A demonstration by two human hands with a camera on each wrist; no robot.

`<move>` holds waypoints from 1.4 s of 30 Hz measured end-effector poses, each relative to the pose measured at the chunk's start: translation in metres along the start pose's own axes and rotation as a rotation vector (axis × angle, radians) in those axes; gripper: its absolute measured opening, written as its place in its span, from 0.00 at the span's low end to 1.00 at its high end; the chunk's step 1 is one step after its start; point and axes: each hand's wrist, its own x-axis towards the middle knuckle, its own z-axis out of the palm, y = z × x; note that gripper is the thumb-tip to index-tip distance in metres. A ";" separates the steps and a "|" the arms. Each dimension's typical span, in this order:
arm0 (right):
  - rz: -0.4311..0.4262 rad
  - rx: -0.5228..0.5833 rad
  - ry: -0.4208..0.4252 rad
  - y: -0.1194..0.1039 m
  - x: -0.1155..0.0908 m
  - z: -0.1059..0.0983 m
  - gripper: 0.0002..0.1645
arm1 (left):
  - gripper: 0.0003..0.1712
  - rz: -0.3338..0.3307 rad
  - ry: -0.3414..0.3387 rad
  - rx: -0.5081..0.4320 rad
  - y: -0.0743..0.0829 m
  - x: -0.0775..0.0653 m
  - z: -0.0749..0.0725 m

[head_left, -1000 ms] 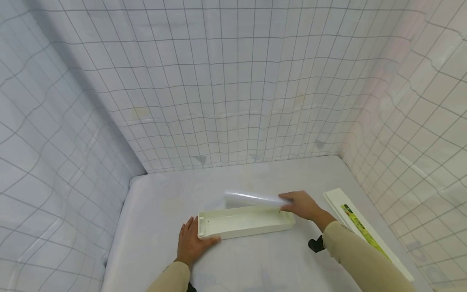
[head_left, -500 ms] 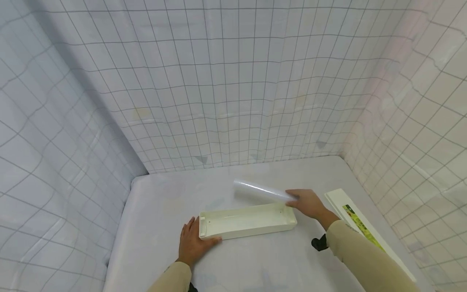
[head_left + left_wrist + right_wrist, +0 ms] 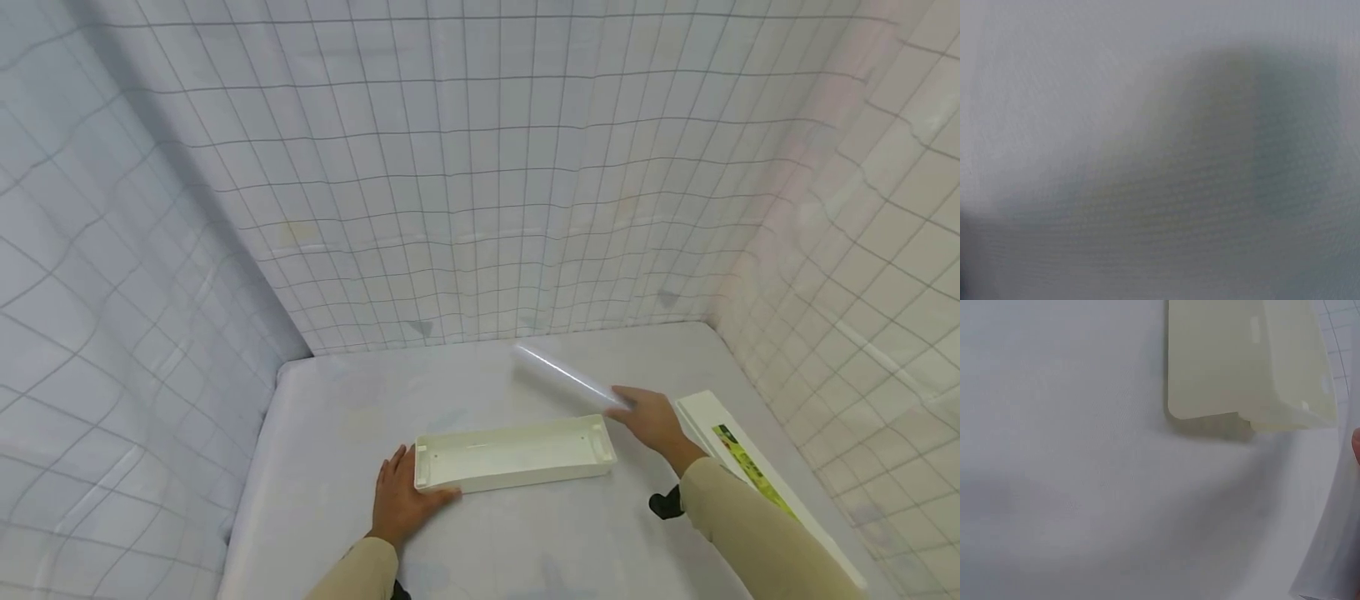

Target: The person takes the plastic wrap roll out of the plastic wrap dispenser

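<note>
A long, shallow cream plastic box, its top uncovered, lies on the white-covered table. At its left end rests my left hand, thumb stretched along the front wall and fingers straight beside the end wall. Beyond the box's right end, my right hand grips the near end of a shiny, translucent roll of plastic wrap, which slants away to the far left. The right wrist view shows part of the roll, a fingertip and the box's end. The left wrist view is only a blur.
A long white lid with a yellow-green label lies at the right, partly under the right forearm. White grid-patterned sheets hang at the back and both sides of the table.
The right hand has carried the roll from just behind the box toward the right, and the roll's far end has swung away toward the back. The left hand stays at the box.
</note>
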 end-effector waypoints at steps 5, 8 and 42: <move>0.069 0.010 0.004 0.010 -0.005 -0.001 0.39 | 0.68 0.042 0.031 -0.006 0.002 -0.001 0.002; 0.125 0.025 -0.003 0.014 -0.007 -0.004 0.41 | 0.68 0.067 0.042 -0.014 0.004 0.000 0.003; 0.389 0.089 0.107 0.035 -0.009 -0.005 0.40 | 0.67 0.015 0.017 -0.017 -0.004 0.000 0.002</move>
